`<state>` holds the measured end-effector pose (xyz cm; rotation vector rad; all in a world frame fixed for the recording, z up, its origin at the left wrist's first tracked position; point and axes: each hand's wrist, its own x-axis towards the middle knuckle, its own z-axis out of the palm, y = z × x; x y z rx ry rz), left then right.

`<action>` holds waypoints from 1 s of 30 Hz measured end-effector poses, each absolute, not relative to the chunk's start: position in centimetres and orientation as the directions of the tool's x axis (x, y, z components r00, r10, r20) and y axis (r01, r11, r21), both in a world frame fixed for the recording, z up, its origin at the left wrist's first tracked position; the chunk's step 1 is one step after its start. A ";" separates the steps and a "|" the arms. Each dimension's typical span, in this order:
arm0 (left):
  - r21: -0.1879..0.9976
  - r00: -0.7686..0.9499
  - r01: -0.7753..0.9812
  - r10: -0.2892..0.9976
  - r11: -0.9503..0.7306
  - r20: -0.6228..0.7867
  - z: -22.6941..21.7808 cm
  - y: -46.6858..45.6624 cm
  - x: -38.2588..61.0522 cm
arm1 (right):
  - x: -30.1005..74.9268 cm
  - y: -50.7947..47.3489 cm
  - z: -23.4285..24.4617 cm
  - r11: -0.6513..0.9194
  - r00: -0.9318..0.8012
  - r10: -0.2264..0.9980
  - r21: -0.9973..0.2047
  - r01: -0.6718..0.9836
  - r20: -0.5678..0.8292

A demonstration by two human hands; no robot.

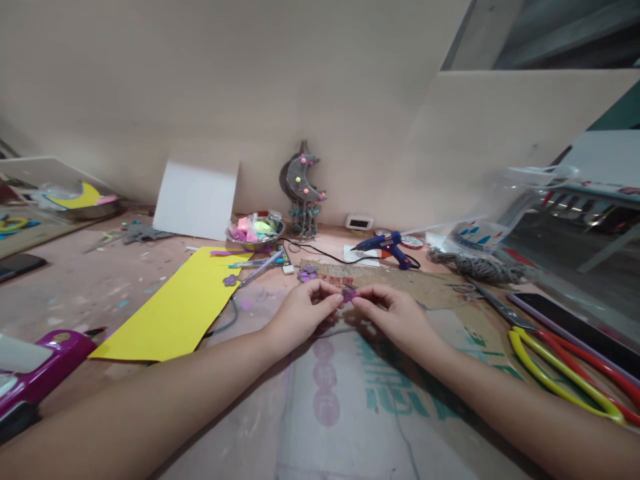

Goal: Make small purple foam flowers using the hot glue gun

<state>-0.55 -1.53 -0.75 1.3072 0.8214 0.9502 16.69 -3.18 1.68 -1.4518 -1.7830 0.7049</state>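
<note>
Left fingers (329, 305) and right fingers (369, 306) pinching what seems a purple flower (349, 294), partly covered, glue gun (396, 247) beyond

Two bare hands make up the grip: the left hand (300, 310) and the right hand (395, 313), both slim, with fingers tapering toward the tips and a short, rounded thumb on each. The nails are too small for me to make out. Just behind the grip, each wrist is slender and bare, its surface plain all round. Farther back from the grip come the left forearm (175, 393) and the right forearm (505, 393), both uncovered along the whole stretch I can see, smooth in outline, narrow near the wrist and growing broader away from the grip.
</note>
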 end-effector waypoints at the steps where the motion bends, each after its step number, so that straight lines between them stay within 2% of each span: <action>1: 0.994 0.418 -0.105 0.908 0.026 0.020 -0.8 -1.5 -0.5 | 16.6 -3.2 1.7 0.216 -0.112 0.976 -0.778 0.590 0.187; 12: 0.993 0.393 0.046 0.916 -0.110 0.083 -0.5 -1.6 -0.4 | 16.5 -3.5 1.5 0.243 -0.170 0.970 -0.749 0.616 0.175; 16: 1.000 0.361 -0.013 0.932 -0.019 0.023 -0.9 -1.4 -0.2 | 17.9 -2.7 2.5 0.274 -0.080 0.952 -0.702 0.657 0.296; 21: 0.994 0.301 -0.109 0.953 -0.011 0.044 -1.5 -0.6 -0.3 | 22.0 -0.6 4.9 0.247 0.067 0.902 -0.635 0.732 0.427; 25: 0.983 0.250 -0.181 0.967 -0.013 0.058 -1.3 -0.2 -0.5 | 24.7 1.0 6.0 0.232 0.040 0.926 -0.649 0.725 0.376; 30: 0.987 0.220 -0.162 0.974 -0.015 0.051 -1.2 0.0 -0.5 | 26.6 1.9 6.2 0.131 -0.010 0.967 -0.463 0.876 0.254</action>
